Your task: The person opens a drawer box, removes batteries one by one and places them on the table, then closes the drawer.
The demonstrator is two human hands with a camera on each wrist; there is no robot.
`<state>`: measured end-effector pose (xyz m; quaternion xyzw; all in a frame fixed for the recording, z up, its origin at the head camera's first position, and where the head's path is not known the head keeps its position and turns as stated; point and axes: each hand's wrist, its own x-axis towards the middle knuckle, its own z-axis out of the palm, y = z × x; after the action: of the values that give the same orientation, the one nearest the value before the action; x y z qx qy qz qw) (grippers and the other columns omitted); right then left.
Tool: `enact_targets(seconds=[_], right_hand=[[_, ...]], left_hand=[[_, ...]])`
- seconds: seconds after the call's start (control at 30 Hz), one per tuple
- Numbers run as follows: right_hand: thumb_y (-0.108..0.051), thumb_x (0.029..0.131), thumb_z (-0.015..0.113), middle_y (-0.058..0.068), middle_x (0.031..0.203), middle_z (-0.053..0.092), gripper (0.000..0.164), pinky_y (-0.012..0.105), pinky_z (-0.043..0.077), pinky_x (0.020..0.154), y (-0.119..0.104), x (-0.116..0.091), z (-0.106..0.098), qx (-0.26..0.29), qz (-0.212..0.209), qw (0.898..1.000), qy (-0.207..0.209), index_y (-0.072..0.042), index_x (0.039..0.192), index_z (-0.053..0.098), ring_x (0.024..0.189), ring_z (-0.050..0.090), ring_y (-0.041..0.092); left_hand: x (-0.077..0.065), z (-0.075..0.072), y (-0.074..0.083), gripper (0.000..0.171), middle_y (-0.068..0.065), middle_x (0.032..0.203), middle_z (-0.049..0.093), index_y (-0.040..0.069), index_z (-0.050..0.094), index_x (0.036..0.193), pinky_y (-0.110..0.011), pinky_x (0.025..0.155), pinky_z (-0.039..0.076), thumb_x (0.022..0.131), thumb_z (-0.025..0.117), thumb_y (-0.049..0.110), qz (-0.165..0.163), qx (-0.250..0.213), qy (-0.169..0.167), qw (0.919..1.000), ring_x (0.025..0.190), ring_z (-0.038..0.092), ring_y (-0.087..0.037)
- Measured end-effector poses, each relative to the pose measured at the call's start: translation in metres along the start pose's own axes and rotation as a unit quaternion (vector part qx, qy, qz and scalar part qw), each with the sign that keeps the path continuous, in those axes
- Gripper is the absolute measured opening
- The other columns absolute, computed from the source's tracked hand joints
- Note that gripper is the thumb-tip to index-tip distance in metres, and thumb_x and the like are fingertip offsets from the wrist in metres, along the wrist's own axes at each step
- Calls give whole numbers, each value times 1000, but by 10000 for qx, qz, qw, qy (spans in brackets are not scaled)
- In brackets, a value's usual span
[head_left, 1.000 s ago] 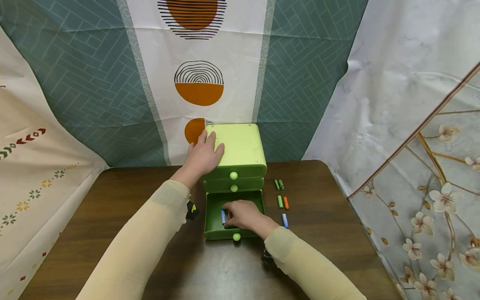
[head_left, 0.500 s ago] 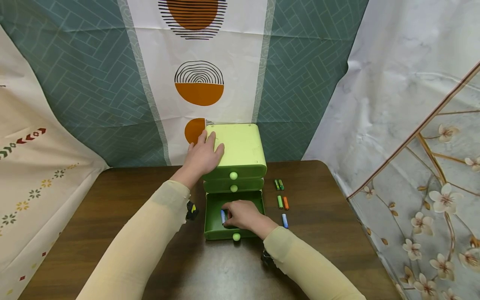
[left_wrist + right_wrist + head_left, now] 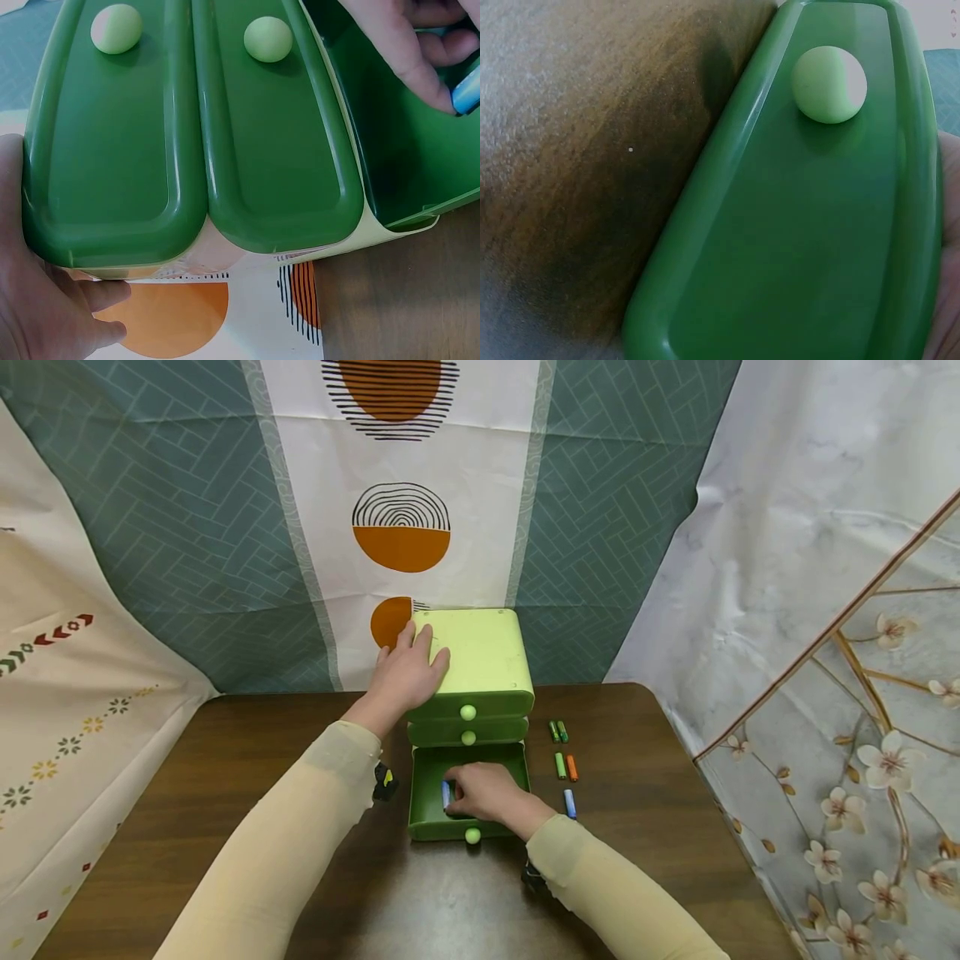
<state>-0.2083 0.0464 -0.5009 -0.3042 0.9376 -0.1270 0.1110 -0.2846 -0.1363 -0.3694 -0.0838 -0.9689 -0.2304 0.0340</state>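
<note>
My left hand (image 3: 401,675) rests with spread fingers on the top left corner of a light green drawer cabinet (image 3: 483,647). The cabinet's bottom drawer (image 3: 442,831) is pulled out, while the upper two are closed. Inside that drawer, my right hand (image 3: 487,791) pinches a blue battery (image 3: 446,795) between thumb and fingers near the left side. The left wrist view shows the tip of the blue battery (image 3: 468,91) at the fingers. In the right wrist view, the drawer front (image 3: 780,240) hides most of the hand.
Right of the cabinet, several batteries lie on the brown table (image 3: 637,860): a dark green pair (image 3: 558,731), a light green battery (image 3: 560,766), an orange battery (image 3: 572,767) and another blue battery (image 3: 570,804). Patterned cloth (image 3: 600,527) hangs behind.
The view has shifted very slightly. Both hands, the drawer and the batteries hold their places.
</note>
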Motion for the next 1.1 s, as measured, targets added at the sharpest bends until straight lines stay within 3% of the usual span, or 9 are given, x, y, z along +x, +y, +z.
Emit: enact_targets(seconds=[0.9,1.1], right_hand=[[-37,99,85,-19,77,63,46,27,51,65,1,1,1,-106,8,9999,67,-16,139,75,68,57,1],[-37,99,85,-18,77,64,48,29,52,66,4,0,-2,1,65,9999,88,-15,141,74,68,58,2]], left_hand=[[-1,-1,1,75,-20,184,7,7,21,177,-64,133,8,118,32,52,-30,-52,-40,10000,170,11,-36],[0,0,-1,75,-20,184,7,8,20,178,-65,133,10,119,31,52,-61,-4,-31,10000,168,16,-39]])
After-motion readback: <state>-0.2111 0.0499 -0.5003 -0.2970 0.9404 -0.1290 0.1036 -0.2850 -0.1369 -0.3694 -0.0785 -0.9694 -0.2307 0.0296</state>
